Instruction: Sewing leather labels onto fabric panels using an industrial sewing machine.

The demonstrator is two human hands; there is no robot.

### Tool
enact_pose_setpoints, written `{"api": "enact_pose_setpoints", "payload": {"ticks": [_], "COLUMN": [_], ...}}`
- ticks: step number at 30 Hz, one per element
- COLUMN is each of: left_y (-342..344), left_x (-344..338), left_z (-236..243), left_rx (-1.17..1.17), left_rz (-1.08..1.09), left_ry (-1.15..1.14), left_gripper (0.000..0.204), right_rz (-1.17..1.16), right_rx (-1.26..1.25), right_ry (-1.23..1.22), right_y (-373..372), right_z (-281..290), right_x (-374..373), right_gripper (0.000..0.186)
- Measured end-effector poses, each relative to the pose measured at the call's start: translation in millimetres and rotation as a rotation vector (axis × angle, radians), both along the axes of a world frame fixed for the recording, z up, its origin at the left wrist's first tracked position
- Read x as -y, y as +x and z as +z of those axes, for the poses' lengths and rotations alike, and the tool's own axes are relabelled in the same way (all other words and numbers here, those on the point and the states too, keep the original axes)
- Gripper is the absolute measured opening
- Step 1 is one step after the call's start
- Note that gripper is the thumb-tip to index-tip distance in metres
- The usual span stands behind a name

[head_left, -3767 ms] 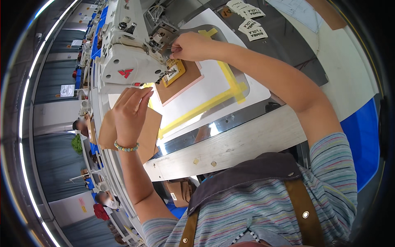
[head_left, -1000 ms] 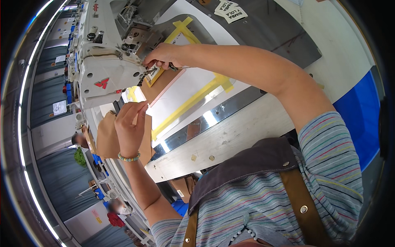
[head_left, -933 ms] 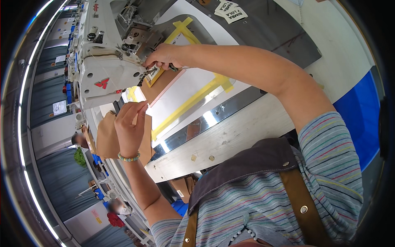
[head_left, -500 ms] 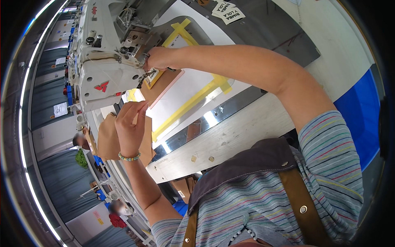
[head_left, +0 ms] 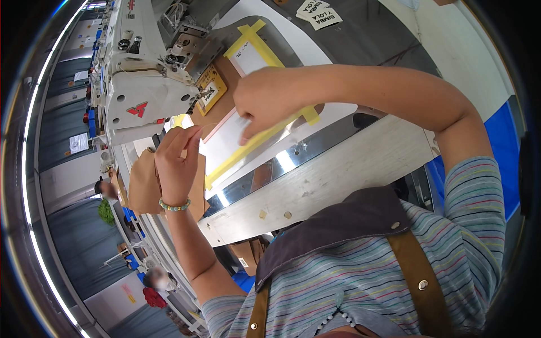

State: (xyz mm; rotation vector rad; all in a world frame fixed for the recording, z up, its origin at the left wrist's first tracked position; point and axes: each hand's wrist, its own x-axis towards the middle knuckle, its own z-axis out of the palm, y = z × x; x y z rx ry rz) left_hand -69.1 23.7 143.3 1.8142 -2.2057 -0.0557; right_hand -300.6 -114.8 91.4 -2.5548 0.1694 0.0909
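My left hand (head_left: 177,155) is raised at the near side of the sewing machine (head_left: 135,101), thumb and fingertips pinched on a fine thread (head_left: 211,123). The thread runs faintly toward the work. My right hand (head_left: 264,98) hovers over the white template (head_left: 231,146), blurred and curled, with a small greyish piece at its fingers that I cannot make out. Beneath the machine head, a brown panel (head_left: 225,73) lies on the template, which is edged with yellow tape (head_left: 248,147). On the panel, a yellow frame (head_left: 218,100) surrounds a pale printed label (head_left: 208,93).
Loose pale labels (head_left: 326,18) lie on the dark machine bed at the far side. Brown sheets (head_left: 143,183) sit left of my left hand. A metal strip (head_left: 286,161) and pale table edge (head_left: 315,188) run in front of me. A blue bin (head_left: 501,158) stands at right.
My right hand has drawn back from beneath the machine head, moving right and toward me, uncovering the yellow frame and label. The left hand keeps its pinch, nearly in place.
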Motion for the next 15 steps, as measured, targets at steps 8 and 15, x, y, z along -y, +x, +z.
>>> {"api": "enact_pose_setpoints", "payload": {"ticks": [8,15], "left_y": [-11.5,-8.5], "left_x": [7.6,32.9], "left_z": [0.9,50.5], "left_rx": [0.055,0.102], "left_rz": [-0.082,-0.020], "left_ry": [-0.078,-0.222], "left_gripper": [0.008,0.007], "right_rz": [-0.213,-0.371], "right_rx": [0.567,0.562], "right_ry": [0.647,0.907], "right_y": [38.5,41.3], "right_z": [-35.1,-36.8], "right_x": [9.6,50.2], "right_gripper": [0.025,0.011]}}
